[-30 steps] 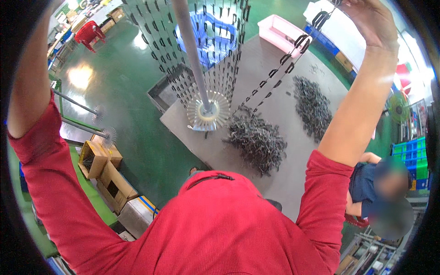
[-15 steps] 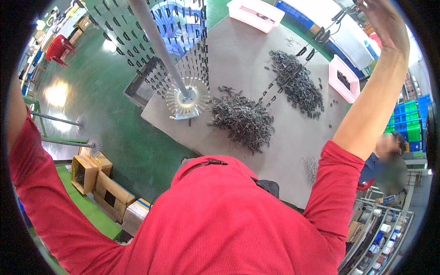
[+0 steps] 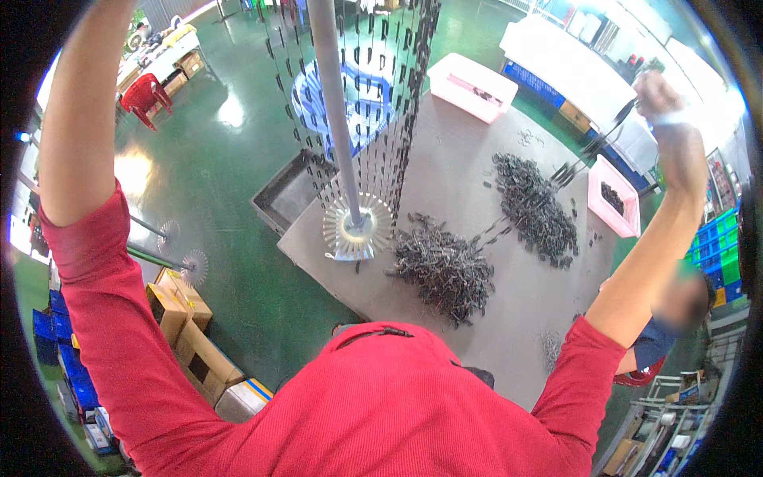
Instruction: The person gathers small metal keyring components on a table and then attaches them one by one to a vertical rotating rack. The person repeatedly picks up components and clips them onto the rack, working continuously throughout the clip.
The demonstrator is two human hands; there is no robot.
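Note:
My right hand (image 3: 658,94) is raised at the upper right, somewhat blurred, with its fingers closed round the top of a strand of black clips (image 3: 566,173). This strand slants down from the hand, across the table, to the pile of black clips (image 3: 445,270) nearest me. My left forearm (image 3: 83,103) reaches up past the upper left edge, so the left hand is out of sight. Between my arms stands a grey pole (image 3: 334,103) with a slotted round disc (image 3: 358,230) at its foot. Many hanging strands of black clips (image 3: 405,95) surround the pole.
A second clip pile (image 3: 536,211) lies on the grey table (image 3: 524,338). Pink bins (image 3: 473,86) stand along its far and right sides. A grey tray (image 3: 274,199) sits by the left corner. Cardboard boxes (image 3: 203,354) are at left; a person (image 3: 664,338) sits at right.
The view has shifted, so the table and pole appear lower and further right. My left forearm has come further into view. My right hand's fingers have closed, and its strand sways, blurred.

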